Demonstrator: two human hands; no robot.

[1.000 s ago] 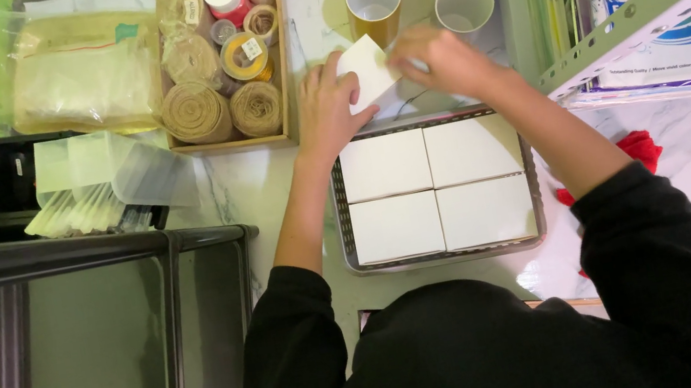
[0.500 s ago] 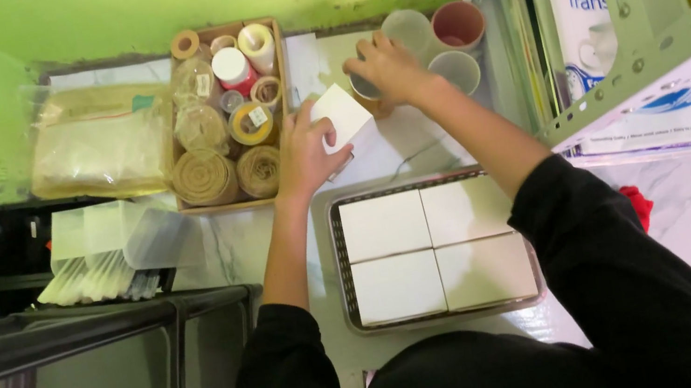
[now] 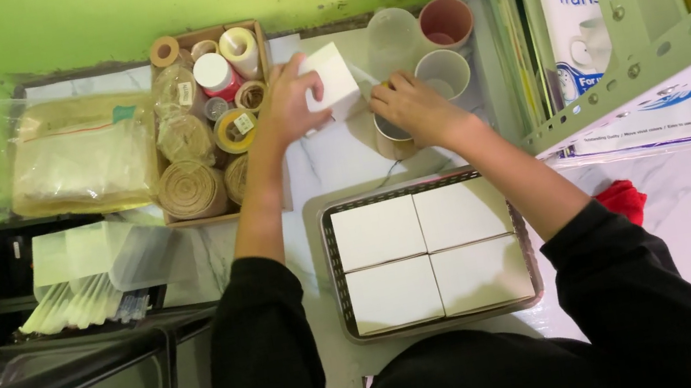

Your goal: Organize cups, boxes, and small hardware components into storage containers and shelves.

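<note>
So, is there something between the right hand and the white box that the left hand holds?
Nothing visible. The left hand holds the white box above the marble table; the right hand is just beside it, over a cup, with only a small gap between.

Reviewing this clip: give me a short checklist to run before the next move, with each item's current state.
1. Left hand grips the white box: ok.
2. Right hand position: at the cup by the box; whether it holds anything: cannot tell.
3. Wire tray holds four white boxes, packed flat: ok.
4. Room in the tray for another box: not ok, it looks full.
5. Cups clear of the hands: not ok, the pink cup and others stand close.
</note>
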